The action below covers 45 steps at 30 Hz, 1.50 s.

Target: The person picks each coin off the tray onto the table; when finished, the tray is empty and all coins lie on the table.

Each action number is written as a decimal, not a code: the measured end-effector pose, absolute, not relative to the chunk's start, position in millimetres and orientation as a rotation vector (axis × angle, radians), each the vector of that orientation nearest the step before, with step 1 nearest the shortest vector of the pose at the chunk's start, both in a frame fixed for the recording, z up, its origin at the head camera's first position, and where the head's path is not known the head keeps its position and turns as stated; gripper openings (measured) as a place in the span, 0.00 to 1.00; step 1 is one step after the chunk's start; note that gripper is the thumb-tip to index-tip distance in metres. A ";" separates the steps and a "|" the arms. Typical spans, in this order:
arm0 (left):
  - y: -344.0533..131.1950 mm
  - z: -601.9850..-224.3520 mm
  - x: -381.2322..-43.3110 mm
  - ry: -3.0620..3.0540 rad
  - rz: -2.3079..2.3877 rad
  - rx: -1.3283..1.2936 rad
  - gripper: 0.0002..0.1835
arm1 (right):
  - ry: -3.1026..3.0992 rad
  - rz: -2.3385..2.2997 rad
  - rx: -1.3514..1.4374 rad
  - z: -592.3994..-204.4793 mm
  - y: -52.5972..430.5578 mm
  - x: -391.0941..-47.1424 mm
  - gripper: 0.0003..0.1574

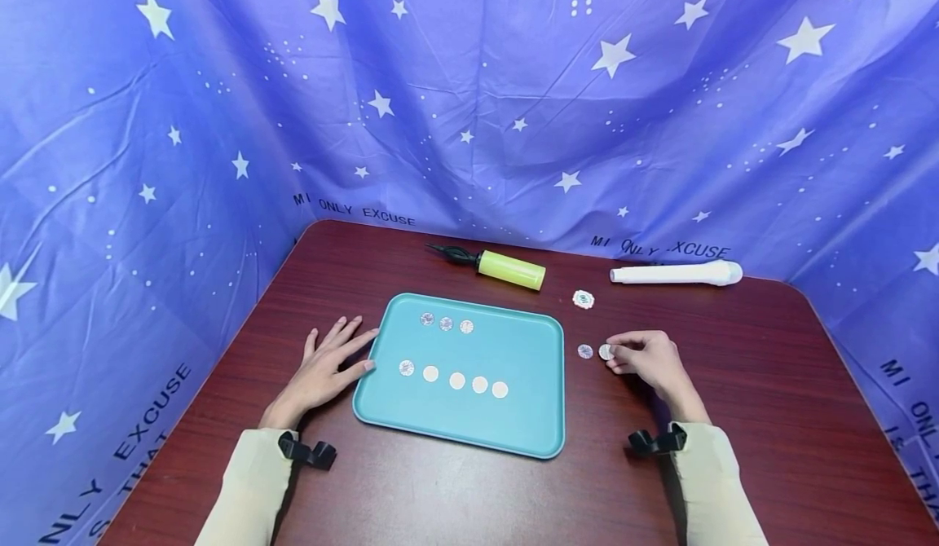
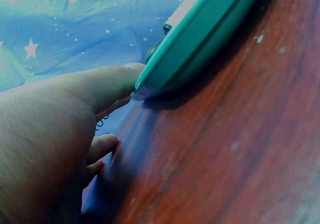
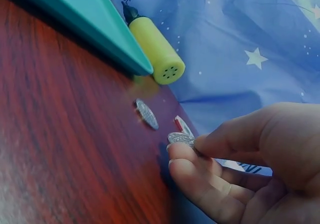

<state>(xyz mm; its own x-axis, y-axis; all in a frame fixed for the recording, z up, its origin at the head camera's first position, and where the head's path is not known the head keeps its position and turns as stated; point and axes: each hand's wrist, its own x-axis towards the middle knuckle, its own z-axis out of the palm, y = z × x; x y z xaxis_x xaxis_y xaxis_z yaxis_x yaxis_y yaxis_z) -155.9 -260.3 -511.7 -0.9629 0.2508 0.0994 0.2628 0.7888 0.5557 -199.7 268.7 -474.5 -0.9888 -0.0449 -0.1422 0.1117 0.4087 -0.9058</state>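
Note:
My right hand pinches a silver coin between thumb and fingertips, to the right of a turquoise tray. Another coin lies on the table between that hand and the tray. On the tray are two rows of coins: three, including a coin, in the far row and several, including a coin, in the near one. With fingers extended, my left hand touches the tray's left edge. The left wrist view shows the thumb against the tray's rim.
A yellow-green hand pump with a black nozzle lies behind the tray. Right of it are a small scalloped disc and a white wand-shaped object. Star-patterned blue curtains surround the dark red wooden table.

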 end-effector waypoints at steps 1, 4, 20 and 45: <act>-260.4 -511.7 -155.9 -2.952 -0.923 -0.423 0.31 | 2.514 -1.625 0.068 -474.7 268.8 -199.5 0.17; -260.3 -511.4 -155.9 -2.951 -0.926 -0.423 0.31 | 2.506 -1.616 0.084 -475.5 269.7 -199.5 0.18; -259.2 -509.6 -155.4 -2.948 -0.926 -0.422 0.31 | 2.480 -1.556 0.099 -473.2 269.4 -200.5 0.19; -259.5 -510.7 -155.8 -2.943 -0.913 -0.428 0.31 | 2.547 -1.530 0.178 -472.8 266.3 -200.1 0.16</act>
<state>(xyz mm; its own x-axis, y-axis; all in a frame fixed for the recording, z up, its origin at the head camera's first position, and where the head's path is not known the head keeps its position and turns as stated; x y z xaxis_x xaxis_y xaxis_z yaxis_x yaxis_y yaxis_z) -155.8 -259.5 -510.7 -0.9617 0.2512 0.1094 0.2690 0.7899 0.5511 -200.1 266.3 -472.8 -0.9793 0.0176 -0.2016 0.1862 0.4681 -0.8639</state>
